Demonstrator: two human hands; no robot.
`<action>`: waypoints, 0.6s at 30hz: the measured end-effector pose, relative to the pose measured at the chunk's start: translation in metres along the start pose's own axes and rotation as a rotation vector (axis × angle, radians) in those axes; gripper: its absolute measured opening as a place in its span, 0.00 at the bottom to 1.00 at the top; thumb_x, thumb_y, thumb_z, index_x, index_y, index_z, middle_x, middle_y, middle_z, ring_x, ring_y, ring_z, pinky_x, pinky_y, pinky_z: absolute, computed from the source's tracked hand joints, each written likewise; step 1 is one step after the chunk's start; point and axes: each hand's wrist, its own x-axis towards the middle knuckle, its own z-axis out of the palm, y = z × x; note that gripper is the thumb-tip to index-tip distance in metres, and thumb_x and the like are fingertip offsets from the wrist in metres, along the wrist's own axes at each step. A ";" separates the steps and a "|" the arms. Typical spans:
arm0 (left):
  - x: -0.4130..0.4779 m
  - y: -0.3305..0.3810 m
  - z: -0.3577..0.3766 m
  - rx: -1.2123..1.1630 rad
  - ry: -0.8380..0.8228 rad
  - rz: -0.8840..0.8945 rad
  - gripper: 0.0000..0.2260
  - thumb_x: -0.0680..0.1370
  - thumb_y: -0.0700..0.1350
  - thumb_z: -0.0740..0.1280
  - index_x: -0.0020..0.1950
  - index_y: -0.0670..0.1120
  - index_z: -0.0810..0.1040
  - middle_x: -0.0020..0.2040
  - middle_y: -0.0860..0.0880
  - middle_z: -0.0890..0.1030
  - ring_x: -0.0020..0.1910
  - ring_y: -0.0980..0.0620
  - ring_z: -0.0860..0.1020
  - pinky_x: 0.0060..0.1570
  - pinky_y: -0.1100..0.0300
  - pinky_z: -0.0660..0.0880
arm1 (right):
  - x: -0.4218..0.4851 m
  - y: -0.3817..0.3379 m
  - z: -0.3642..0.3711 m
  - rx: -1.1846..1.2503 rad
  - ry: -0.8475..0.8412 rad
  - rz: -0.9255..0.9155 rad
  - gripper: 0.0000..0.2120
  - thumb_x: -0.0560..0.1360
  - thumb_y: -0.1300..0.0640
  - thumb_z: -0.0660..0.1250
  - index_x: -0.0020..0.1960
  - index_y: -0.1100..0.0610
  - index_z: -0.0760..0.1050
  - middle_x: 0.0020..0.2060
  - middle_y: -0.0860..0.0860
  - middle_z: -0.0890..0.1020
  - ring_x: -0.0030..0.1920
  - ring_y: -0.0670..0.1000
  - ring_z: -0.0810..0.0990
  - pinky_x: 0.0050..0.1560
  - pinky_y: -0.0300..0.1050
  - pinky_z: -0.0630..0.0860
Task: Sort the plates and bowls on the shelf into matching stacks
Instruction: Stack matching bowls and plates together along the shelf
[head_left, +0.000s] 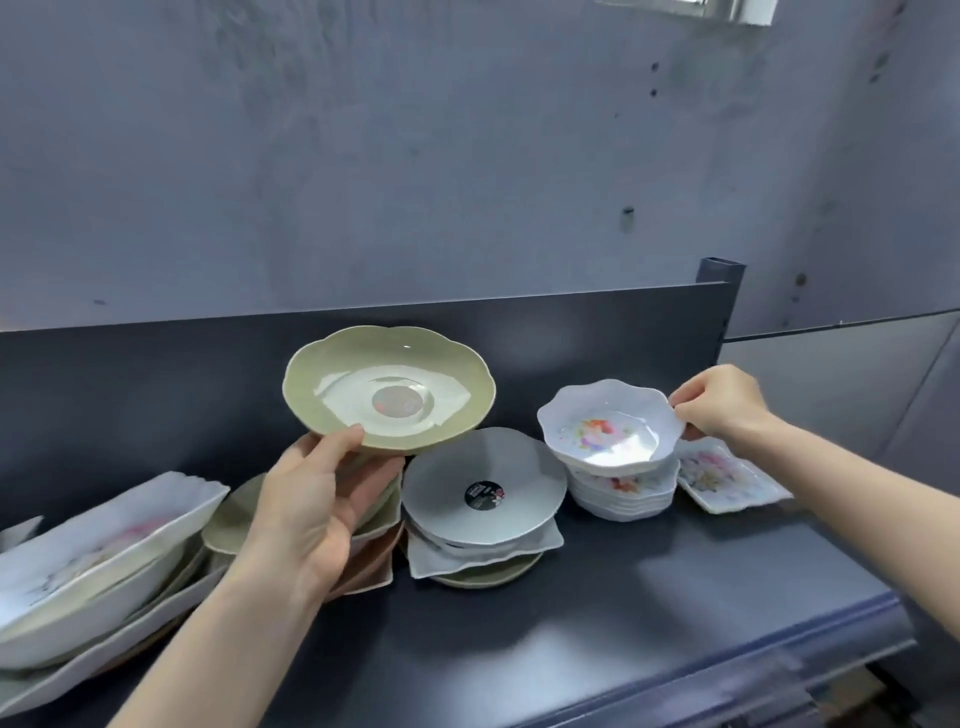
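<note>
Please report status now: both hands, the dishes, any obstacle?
Left hand grips green plate, lifted. Right hand pinches floral bowl at top of matching bowl stack. Grey plate pile between them, mixed shapes.

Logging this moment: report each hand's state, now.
Left hand: grips the green plate by its near rim.
Right hand: pinches the floral bowl at its rim.

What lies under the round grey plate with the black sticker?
Under the grey plate lies a white square plate, then a green plate lowest. Only their edges show; the rest is covered.
</note>
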 end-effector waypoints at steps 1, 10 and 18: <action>0.000 -0.004 0.006 0.005 -0.003 -0.009 0.15 0.77 0.35 0.64 0.64 0.36 0.73 0.53 0.40 0.82 0.38 0.50 0.85 0.38 0.55 0.83 | 0.005 0.009 -0.002 -0.006 0.000 0.013 0.14 0.65 0.70 0.64 0.30 0.55 0.82 0.31 0.51 0.85 0.30 0.52 0.85 0.43 0.54 0.84; -0.016 -0.040 0.042 0.038 0.052 0.014 0.11 0.77 0.35 0.64 0.60 0.38 0.74 0.53 0.40 0.80 0.40 0.49 0.83 0.37 0.57 0.83 | 0.047 0.060 0.022 -0.070 -0.093 -0.015 0.14 0.63 0.71 0.62 0.31 0.56 0.83 0.35 0.53 0.85 0.36 0.57 0.85 0.40 0.52 0.83; -0.028 -0.060 0.057 0.095 0.165 0.049 0.03 0.77 0.34 0.64 0.48 0.40 0.74 0.51 0.40 0.78 0.39 0.48 0.83 0.36 0.57 0.82 | 0.060 0.081 0.047 -0.255 -0.199 -0.141 0.15 0.64 0.69 0.63 0.40 0.55 0.84 0.43 0.53 0.86 0.43 0.58 0.82 0.37 0.44 0.78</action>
